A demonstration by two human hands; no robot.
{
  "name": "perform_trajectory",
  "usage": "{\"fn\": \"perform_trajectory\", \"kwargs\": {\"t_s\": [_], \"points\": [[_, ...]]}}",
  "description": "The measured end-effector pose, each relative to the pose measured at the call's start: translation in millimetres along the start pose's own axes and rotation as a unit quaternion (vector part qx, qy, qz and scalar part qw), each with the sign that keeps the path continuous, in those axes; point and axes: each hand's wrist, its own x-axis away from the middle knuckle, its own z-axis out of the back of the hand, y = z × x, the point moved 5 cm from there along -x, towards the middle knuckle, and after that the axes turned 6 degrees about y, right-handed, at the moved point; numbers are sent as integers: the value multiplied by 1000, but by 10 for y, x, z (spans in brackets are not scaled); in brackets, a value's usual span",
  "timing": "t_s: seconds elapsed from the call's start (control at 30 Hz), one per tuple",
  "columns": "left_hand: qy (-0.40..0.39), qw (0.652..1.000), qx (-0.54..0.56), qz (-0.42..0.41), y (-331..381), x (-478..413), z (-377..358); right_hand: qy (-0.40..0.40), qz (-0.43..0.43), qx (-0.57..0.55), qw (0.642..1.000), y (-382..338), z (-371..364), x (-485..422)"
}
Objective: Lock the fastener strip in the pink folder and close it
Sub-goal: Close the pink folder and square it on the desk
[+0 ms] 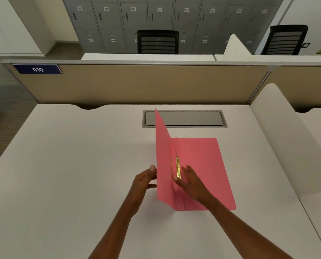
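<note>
A pink folder [208, 165] lies on the white desk with its back cover flat and its front cover [163, 161] standing nearly upright on the left. A gold metal fastener strip [177, 166] runs along the spine fold. My left hand [144, 181] holds the near edge of the raised cover, thumb on top. My right hand [191, 182] rests on the flat cover just right of the strip, fingers spread, thumb tip touching the strip's near end.
A grey cable-tray lid [184, 118] is set into the desk behind the folder. A beige partition [137, 83] with a "010" label closes the far edge. A white divider [286, 139] stands at the right. Black chairs and grey lockers are beyond.
</note>
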Motion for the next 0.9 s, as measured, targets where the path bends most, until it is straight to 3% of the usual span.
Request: {"fn": "perform_trajectory", "kwargs": {"t_s": [0.13, 0.27, 0.43, 0.53, 0.63, 0.7, 0.8, 0.9], "points": [[-25, 999, -23, -9, -91, -2, -257, 12, -39, -160, 986, -69, 50, 48], [-38, 998, -35, -23, -122, -7, -489, -27, -56, -354, 933, -67, 75, 66], [-67, 995, -72, -17, -222, -64, -753, -7, -83, -478, 874, 48, 214, 126], [-81, 990, -110, -19, -302, -95, -882, -31, -135, -557, 819, 243, 356, 99], [-101, 975, -196, -37, -408, -144, -1000, -74, -141, -591, 790, 343, 587, 145], [-117, 941, -312, -58, -490, -200, -1067, -69, -132, -573, 806, 464, 758, 171], [-155, 860, -482, -64, -604, -250, -1159, -30, -135, -496, 857, 704, 972, 169], [-151, 813, -558, -68, -633, -253, -1247, 69, -141, -374, 914, 876, 1107, 140]]}}
